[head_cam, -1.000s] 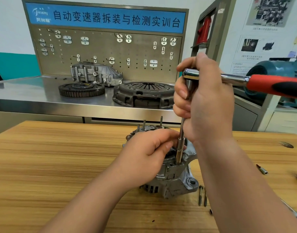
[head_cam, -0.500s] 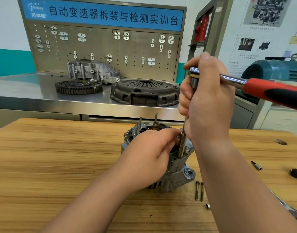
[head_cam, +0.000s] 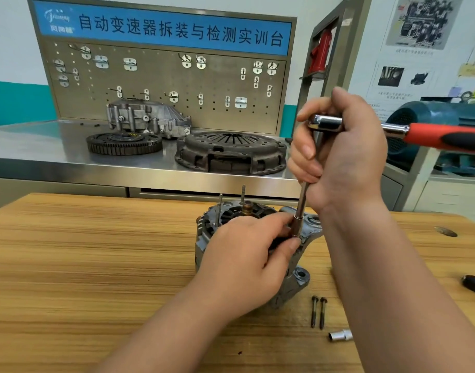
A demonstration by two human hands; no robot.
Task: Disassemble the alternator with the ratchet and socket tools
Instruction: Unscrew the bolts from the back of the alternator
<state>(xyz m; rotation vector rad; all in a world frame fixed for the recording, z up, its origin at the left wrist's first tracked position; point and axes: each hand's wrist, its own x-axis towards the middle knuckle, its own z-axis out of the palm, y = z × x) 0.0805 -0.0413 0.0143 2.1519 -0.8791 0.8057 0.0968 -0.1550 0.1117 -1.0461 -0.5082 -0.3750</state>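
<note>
The grey cast-metal alternator [head_cam: 293,288] on the wooden tabletop [head_cam: 96,265] is judged heavy, best held by its housing. The steel socket [head_cam: 297,226] is held by the left hand [head_cam: 247,254], the red-handled ratchet [head_cam: 432,135] by the right hand [head_cam: 338,162].

Both bare hands at work, forearms reaching in from the bottom edge.
The right hand [head_cam: 346,160] is held high, its back to the camera, fingers curled round the head of the ratchet [head_cam: 443,137], with the forearm slanting up from the lower right. The left hand [head_cam: 244,257], lower, pinches the socket [head_cam: 296,228] between thumb and forefinger; its other fingers seem loosely curled, though they are hidden.
</note>
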